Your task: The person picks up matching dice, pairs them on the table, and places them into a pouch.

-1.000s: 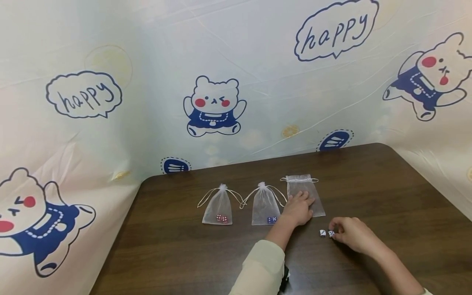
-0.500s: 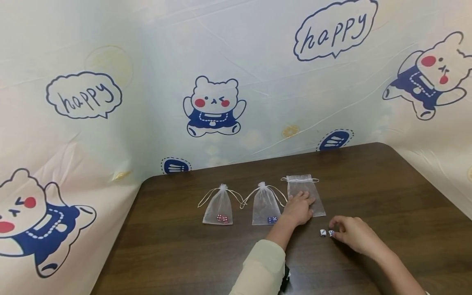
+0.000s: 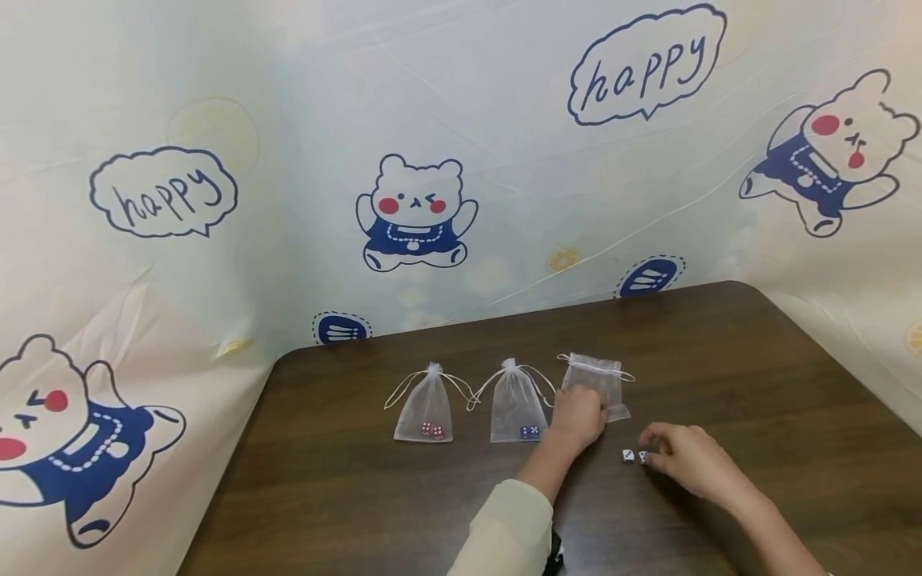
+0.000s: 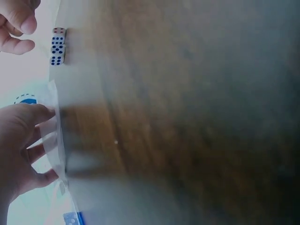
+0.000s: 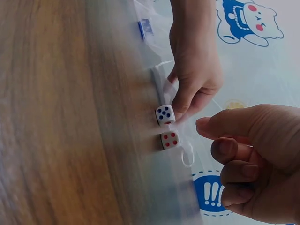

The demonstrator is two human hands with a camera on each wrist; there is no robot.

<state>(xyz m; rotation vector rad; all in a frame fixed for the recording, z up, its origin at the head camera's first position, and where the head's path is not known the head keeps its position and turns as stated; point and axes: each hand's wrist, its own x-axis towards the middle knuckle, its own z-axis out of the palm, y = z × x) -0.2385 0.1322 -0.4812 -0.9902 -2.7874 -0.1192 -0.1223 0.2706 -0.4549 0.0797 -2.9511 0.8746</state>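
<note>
My left hand (image 3: 579, 418) grips a white organza drawstring bag (image 3: 611, 392) at the right end of a row, with fingers and thumb bunching its mesh. The bag looks flat, with its cord drawn across the far end. In the left wrist view, thumb and fingertips close around the bag's edge (image 4: 58, 136). My right hand (image 3: 693, 458) hovers beside two white dice (image 3: 628, 456), its fingers loosely curled. From the right wrist, a gap shows between the thumb and the dice, the nearer with blue pips (image 5: 165, 114) and the other with red pips (image 5: 169, 139).
Left of my left hand lie two tied organza bags, one with red dice (image 3: 432, 431) and one with blue dice (image 3: 529, 433). The brown wooden table (image 3: 346, 496) runs back to a hanging cloth (image 3: 504, 104) printed with bears.
My left hand, earlier laid flat on the bag, has curled its fingers and bunched the mesh; the bag has shifted and skewed. My right hand stays by the white dice.
</note>
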